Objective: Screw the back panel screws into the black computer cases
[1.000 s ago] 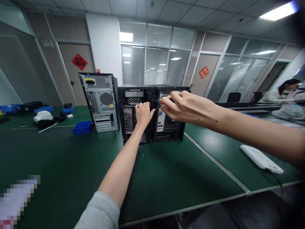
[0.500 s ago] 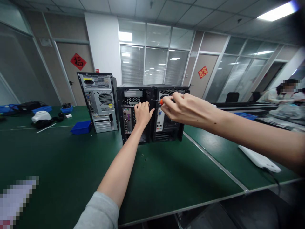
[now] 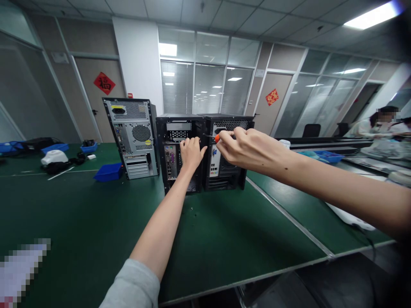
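My left hand [image 3: 192, 155] lies against the back of the middle black computer case [image 3: 163, 171]. Its fingers touch the case around the lower edge of the perforated opening, and its thumb points out to the right. In my right hand [image 3: 239, 145], closed round the handle, is a screwdriver [image 3: 217, 138] with an orange-red collar. Its thin shaft points left at the right rear edge of the middle case; whether the tip touches a screw is too small to tell. Behind my right hand stands another black computer case [image 3: 221, 182], close beside the middle one.
To the left stands a taller computer case [image 3: 136, 147], with a blue tray [image 3: 108, 172] beside it. A white object [image 3: 54, 157] and black cables lie on the far left of the green table [image 3: 205, 239]. People [image 3: 379, 128] are at the far right. A white device [image 3: 353, 218] lies under my right forearm.
The view has shifted slightly, and my right forearm sits a little lower. Both hands keep nearly the same places at the middle case.
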A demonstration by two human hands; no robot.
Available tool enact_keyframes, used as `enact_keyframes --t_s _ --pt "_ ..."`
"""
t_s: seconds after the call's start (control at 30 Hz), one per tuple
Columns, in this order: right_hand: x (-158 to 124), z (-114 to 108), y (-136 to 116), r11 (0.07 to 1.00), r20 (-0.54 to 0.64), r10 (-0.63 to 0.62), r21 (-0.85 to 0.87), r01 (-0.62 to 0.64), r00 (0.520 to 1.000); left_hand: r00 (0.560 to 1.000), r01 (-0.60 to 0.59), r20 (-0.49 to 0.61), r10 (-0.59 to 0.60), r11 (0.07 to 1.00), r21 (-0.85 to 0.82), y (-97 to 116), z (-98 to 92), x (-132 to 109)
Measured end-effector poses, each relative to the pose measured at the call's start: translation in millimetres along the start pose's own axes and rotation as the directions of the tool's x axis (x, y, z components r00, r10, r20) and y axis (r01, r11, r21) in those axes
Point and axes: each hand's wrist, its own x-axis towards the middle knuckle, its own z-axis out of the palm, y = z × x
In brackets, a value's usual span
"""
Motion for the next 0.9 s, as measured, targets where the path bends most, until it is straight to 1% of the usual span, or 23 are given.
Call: enact_keyframes --t_s 0.33,0.63,0.9 --pt "1.2 1.8 -0.5 0.995 -0.026 -0.024 -0.096 0.021 0.999 0.999 -0.015 -0.045 0.015 1.0 0.013 -1.3 3.9 -0.7" --pt "3.8 3.0 -1.0 0.982 -0.066 -0.059 -0.185 0.046 0.996 1.0 -0.008 -0.013 0.008 1.0 -0.007 -1.4 2.5 -0.2" --pt "9.8 1.9 -1.1 0.992 -0.056 -0.051 -0.114 0.045 0.997 1.0 -0.013 -0.024 0.012 1.0 -0.009 -1.8 3.1 -0.1"
